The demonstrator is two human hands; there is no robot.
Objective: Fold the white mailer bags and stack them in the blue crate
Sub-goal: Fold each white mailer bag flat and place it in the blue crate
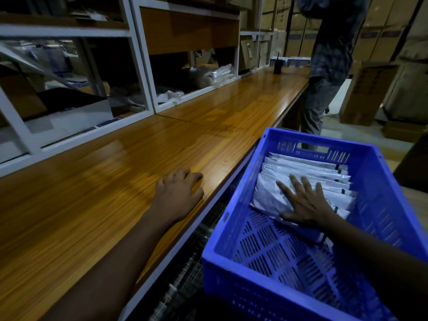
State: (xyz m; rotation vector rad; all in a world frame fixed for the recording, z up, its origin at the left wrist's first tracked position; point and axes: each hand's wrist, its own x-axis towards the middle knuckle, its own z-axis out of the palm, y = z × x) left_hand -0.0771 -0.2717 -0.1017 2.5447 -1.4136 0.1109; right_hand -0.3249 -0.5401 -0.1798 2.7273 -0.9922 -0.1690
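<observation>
The right hand point(305, 202) lies spread, fingers straight, on the white bags point(301, 172) inside the blue crate point(382, 205). The left hand point(178, 191) rests on the wooden counter point(92, 181) — fingers loosely curled, holding nothing.

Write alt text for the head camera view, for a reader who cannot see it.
A person's right hand presses flat on a row of folded white mailer bags at the far end of a blue crate. The left hand rests on the wooden counter beside it; another person stands farther along.

A long wooden counter point(129, 154) runs beside white-framed shelving point(139, 66); another person point(328, 61) stands among cardboard boxes point(370, 89).
</observation>
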